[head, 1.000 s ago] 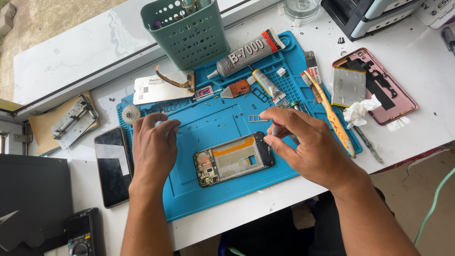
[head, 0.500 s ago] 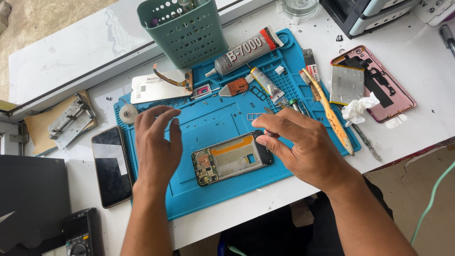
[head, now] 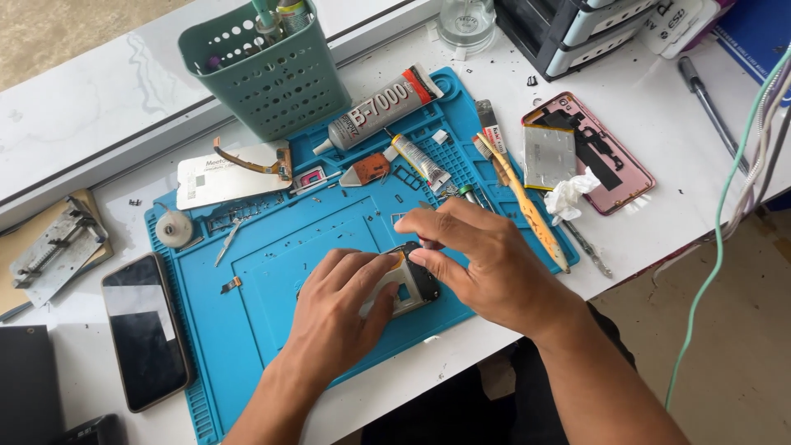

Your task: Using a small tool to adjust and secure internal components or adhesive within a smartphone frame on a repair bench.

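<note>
An opened phone body (head: 409, 285) with its insides showing lies on a blue repair mat (head: 272, 272). My left hand (head: 338, 317) rests flat over most of it, fingers pressing on its left and middle part. My right hand (head: 482, 264) hovers at the phone's right end, thumb and forefinger pinched together at the top corner. Whether something small sits in that pinch I cannot tell. Most of the phone is hidden under both hands.
On the mat lie a glue tube (head: 381, 110), a smaller tube (head: 420, 159), a yellow pry tool (head: 527, 206) and small parts. A green basket (head: 268, 70), a pink back cover with battery (head: 587, 152), a black phone (head: 147, 330) and a green cable (head: 717, 239) surround it.
My left hand moved right and came down onto the phone body. My right hand dropped to the phone's right end. The camera view shifted.
</note>
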